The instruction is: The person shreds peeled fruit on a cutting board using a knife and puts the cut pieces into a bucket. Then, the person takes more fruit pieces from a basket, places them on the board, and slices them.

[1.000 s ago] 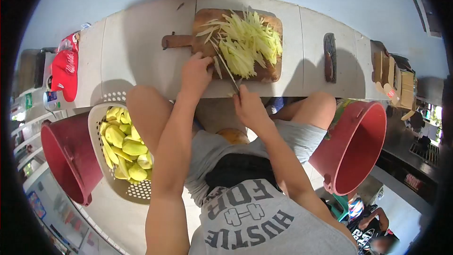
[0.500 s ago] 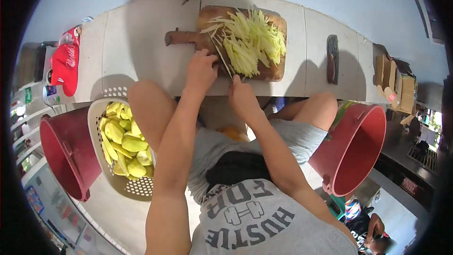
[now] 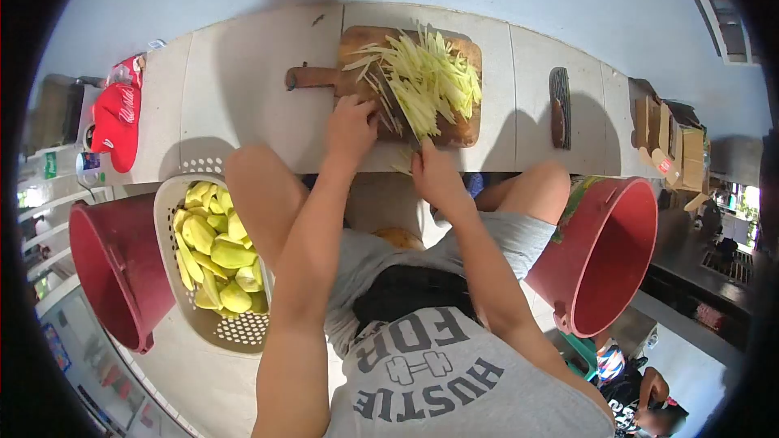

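Note:
A wooden cutting board (image 3: 354, 42) with a handle at its left lies on the tiled table. Pale green strips (image 3: 430, 73) are heaped over its middle and right. My right hand (image 3: 438, 174) is closed round the handle of a knife (image 3: 396, 104), whose blade points up and left beside the heap. At the board's lower left edge my left hand (image 3: 352, 126) has its fingers curled beside a few thin slices (image 3: 388, 116); what it grips is too hidden to make out. A few strips lie at the table edge by my right hand.
A basket (image 3: 245, 332) of peeled green pieces (image 3: 231, 253) stands left of my legs. Red bins stand at left (image 3: 122, 276) and right (image 3: 604, 259). On the table are a dark ridged object (image 3: 561, 109) and a red cap (image 3: 119, 122). Another person (image 3: 641, 397) is at lower right.
The knife blade has tilted and now shows its dark broad side. My right hand has shifted slightly right and down. My left hand stays at the board's lower left.

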The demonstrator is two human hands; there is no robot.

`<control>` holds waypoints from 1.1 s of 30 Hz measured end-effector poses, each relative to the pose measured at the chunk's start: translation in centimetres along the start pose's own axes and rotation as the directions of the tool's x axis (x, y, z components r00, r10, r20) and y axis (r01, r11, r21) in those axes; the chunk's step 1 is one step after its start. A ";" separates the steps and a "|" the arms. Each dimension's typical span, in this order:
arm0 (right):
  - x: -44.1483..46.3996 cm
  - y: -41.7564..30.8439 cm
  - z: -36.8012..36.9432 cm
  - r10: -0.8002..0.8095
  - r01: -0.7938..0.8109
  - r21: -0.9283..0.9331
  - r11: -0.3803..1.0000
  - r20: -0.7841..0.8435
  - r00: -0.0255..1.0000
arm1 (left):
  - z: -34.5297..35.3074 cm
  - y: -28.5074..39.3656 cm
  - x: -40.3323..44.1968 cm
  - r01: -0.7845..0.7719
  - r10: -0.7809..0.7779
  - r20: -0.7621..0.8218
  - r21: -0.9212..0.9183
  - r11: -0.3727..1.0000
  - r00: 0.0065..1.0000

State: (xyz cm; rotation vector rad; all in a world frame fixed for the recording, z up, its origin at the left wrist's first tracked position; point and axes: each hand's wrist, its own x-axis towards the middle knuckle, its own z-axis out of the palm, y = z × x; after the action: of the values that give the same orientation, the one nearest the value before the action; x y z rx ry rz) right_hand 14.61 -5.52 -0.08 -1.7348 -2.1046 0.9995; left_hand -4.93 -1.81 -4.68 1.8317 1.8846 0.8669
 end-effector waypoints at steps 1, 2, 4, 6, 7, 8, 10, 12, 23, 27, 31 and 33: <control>0.2 -0.6 -0.6 -0.016 0.015 -0.018 1.000 -0.020 1.000 | 0.3 0.2 0.1 -0.008 0.006 -0.031 -0.041 0.999 0.999; 0.4 -0.7 -0.9 -0.017 0.016 -0.020 1.000 -0.023 1.000 | 0.5 0.2 0.2 -0.011 0.010 -0.034 -0.043 0.999 0.999; 0.8 -0.8 -1.5 -0.040 0.031 -0.083 0.996 -0.106 0.994 | 0.7 0.3 0.5 0.094 -0.143 -0.139 -0.310 0.946 0.980; 0.7 -1.0 -2.2 -0.050 0.037 -0.088 0.995 -0.140 0.989 | -0.1 1.6 -0.4 0.011 -0.064 -0.270 -0.191 0.982 0.961; 0.8 -1.0 -2.5 -0.058 0.042 -0.095 0.995 -0.171 0.984 | -0.7 2.7 -1.0 -0.055 0.026 -0.387 -0.064 0.996 0.922; 0.8 -0.8 -2.7 -0.056 0.040 -0.092 0.995 -0.176 0.983 | -1.1 3.8 -1.7 -0.060 0.031 -0.386 -0.062 0.996 0.922; 0.9 -0.6 -2.7 -0.097 0.077 -0.109 0.991 -0.195 0.976 | -1.5 5.3 -3.0 -0.340 0.356 -0.177 0.113 0.933 0.917; 0.6 -0.4 -3.0 -0.110 0.094 -0.085 0.992 -0.201 0.973 | -0.7 6.3 -3.4 -0.363 0.383 -0.131 0.154 0.919 0.914; -5.3 2.0 -7.1 -0.004 -0.023 -0.128 0.991 -0.208 0.978 | 1.2 4.0 1.3 -0.317 0.328 0.029 0.353 0.880 0.944; -5.8 3.6 -8.7 0.083 -0.106 -0.076 0.991 -0.255 0.963 | -0.1 3.6 2.5 -0.156 0.166 -0.034 0.195 0.968 0.986; -4.4 4.0 -9.6 0.162 -0.151 0.060 0.987 -0.330 0.930 | -0.7 2.8 2.9 -0.067 0.058 -0.120 -0.065 0.996 0.991; -3.4 4.7 -9.5 0.154 -0.142 0.062 0.988 -0.364 0.919 | -0.6 2.5 2.6 -0.009 -0.004 -0.118 -0.109 0.994 0.993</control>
State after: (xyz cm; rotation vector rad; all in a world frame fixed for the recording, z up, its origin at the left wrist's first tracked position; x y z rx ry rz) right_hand 24.64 -5.04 4.78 -1.9129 -1.7339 0.6727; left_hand -3.66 0.54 -2.22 1.7532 1.8645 1.0790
